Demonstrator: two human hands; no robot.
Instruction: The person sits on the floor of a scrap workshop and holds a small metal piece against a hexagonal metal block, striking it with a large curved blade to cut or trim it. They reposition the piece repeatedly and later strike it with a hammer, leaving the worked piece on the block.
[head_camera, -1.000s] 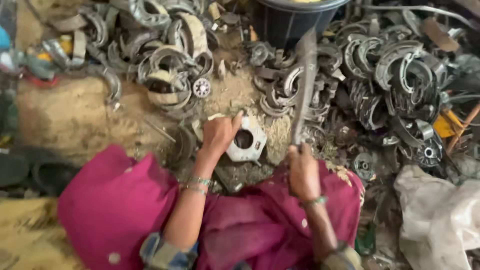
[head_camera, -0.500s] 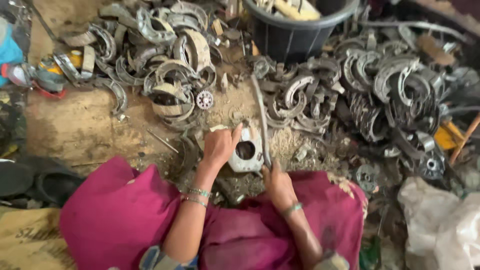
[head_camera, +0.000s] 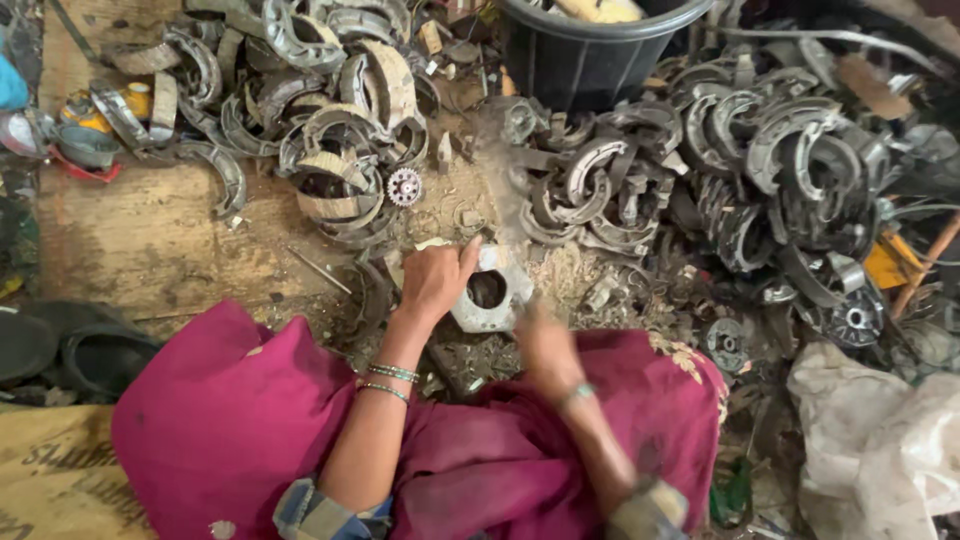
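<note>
hands on a metal plate amid scrap

the right hand (head_camera: 548, 345) is smeared by motion blur, so its fingers cannot be made out, and i cannot tell whether it grips anything or is curled or spread. a faint grey streak (head_camera: 497, 170) rises from it toward the bucket (head_camera: 590, 50); it is too blurred to tell what it is. the bucket's top is cut off by the upper edge, and the forearms run out of view at the bottom.

the left hand (head_camera: 437, 280) rests on the plate (head_camera: 490, 295), fingers together and pressed flat over its left and upper edge, thumb side toward the hole. it pins the plate down rather than wrapping it. the plate lies flat on the dirt just in front of the pink-clad knees (head_camera: 300, 420), its round hole facing up and showing dark. part of its left side is hidden under the hand, so its full outline is unclear; what shows looks roughly square, with no clear long axis. the blurred right hand sits just below and right of the plate, at or near its lower corner.

curved metal shoes (head_camera: 340, 150) lie heaped beyond the plate, with a small gear (head_camera: 404, 186) among them.
</note>
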